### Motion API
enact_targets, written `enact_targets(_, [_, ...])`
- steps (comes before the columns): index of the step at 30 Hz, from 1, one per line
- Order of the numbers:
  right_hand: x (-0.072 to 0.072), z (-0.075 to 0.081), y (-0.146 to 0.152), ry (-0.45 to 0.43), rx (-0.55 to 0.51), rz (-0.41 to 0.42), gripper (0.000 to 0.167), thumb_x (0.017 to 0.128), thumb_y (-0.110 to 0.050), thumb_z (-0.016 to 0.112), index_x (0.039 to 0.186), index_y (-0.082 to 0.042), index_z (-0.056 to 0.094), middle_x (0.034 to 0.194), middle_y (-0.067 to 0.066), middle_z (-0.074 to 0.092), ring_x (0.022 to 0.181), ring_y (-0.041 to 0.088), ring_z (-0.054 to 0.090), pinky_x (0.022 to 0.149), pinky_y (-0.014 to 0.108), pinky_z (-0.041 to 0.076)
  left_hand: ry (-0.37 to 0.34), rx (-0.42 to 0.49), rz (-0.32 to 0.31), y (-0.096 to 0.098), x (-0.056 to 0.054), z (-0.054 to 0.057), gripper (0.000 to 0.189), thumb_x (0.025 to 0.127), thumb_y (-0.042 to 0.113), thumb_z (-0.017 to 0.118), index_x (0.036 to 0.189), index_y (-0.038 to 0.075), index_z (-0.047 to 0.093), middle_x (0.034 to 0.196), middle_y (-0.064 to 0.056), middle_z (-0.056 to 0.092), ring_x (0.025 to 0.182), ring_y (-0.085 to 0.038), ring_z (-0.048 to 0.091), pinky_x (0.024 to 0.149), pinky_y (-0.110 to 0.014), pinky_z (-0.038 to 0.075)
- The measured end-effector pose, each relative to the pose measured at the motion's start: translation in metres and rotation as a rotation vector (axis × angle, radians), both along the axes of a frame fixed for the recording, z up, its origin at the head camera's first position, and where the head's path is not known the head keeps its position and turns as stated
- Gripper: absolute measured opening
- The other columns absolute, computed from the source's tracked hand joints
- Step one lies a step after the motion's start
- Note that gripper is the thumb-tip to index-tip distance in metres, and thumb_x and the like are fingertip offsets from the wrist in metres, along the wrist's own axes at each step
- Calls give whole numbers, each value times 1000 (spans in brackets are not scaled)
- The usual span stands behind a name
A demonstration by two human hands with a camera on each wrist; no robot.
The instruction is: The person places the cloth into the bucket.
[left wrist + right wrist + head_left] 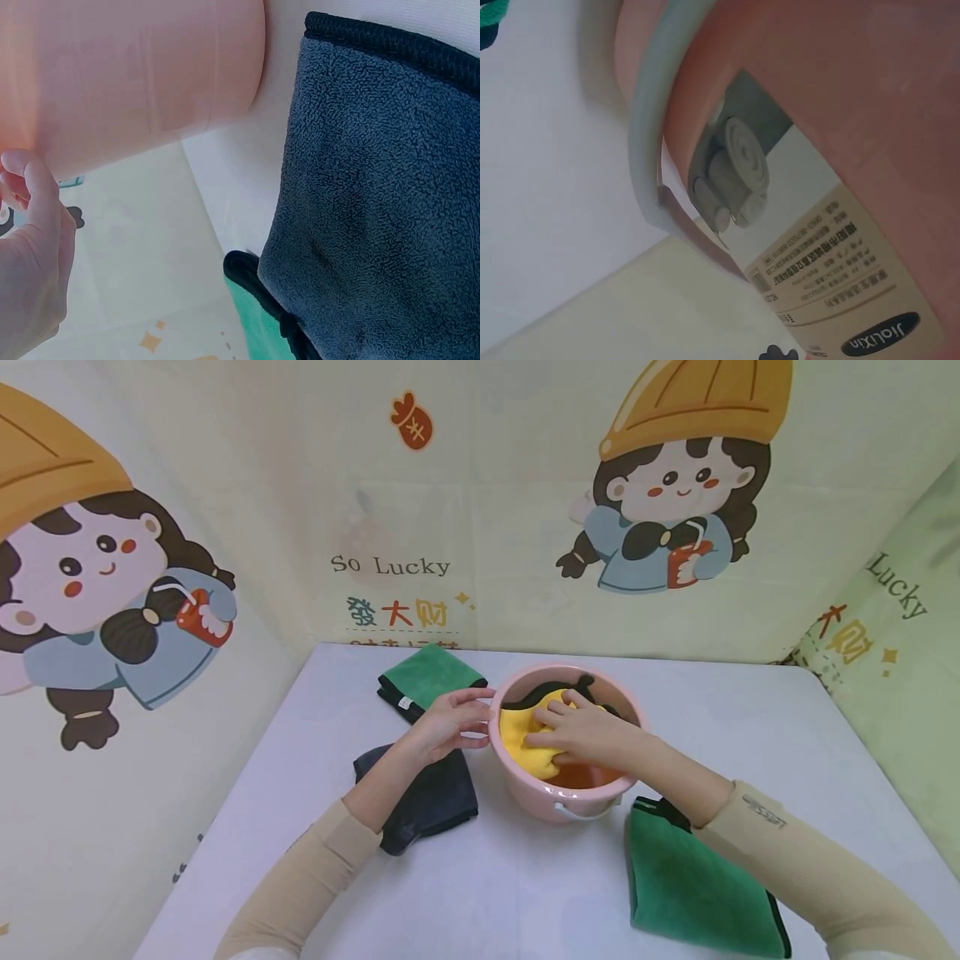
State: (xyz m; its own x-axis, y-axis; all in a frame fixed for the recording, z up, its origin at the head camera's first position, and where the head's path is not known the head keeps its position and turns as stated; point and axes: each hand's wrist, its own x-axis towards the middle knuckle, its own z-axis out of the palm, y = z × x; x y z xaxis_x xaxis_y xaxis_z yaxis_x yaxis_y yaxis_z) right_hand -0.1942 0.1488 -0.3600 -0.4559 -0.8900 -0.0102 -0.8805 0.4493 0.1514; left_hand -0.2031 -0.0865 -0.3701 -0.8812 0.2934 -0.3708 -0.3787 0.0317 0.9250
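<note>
A pink bucket [517,777] stands on the table, with a yellow cloth [517,735] edged in black bunched inside it. My right hand [588,731] reaches over the rim, its fingers spread on top of the yellow cloth. At the bucket's left side, my left hand [450,722] has its fingertips right at the rim, the fingers fairly straight. The left wrist view shows part of that hand beside the bucket wall. Under the left wrist lies a dark grey-blue cloth [382,195]. The right wrist view has the bucket's label [832,255] but no hand.
A folded green cloth [435,675] with black edging lies behind the dark one. Another green cloth [697,885] is at the front right, partly beneath the right forearm. The bucket's pale handle [588,814] hangs down in front. A printed curtain [510,527] borders the table.
</note>
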Motion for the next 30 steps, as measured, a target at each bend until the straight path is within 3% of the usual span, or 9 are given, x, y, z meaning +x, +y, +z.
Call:
enact_targets(10, [-6,-3,-6,-48,49,-2,40,81,-32,66,120,-30,56,113,4,51,109,23,45,93,48,31,-8,22,-21,-1,1,4,44,86,12,60,129,15,50,110,-12,57,85,-21,60,77,-38,53])
enact_targets(21, [-9,-8,-12,-172,85,-74,43,81,-25,67,121,-30,55,121,5,52,117,28,42,101,57,24,-7,12,-24,-1,0,4,44,86,12,59,129,15,50,112,-12,57,88,-22,59,77,-38,53])
enact_targets(30, [-10,-11,-14,-166,127,-56,41,81,-28,67,120,-32,56,114,1,53,107,21,44,92,47,31,-7,9,-16,-1,0,4,43,86,12,60,128,15,50,112,-12,57,86,-22,59,76,-37,53])
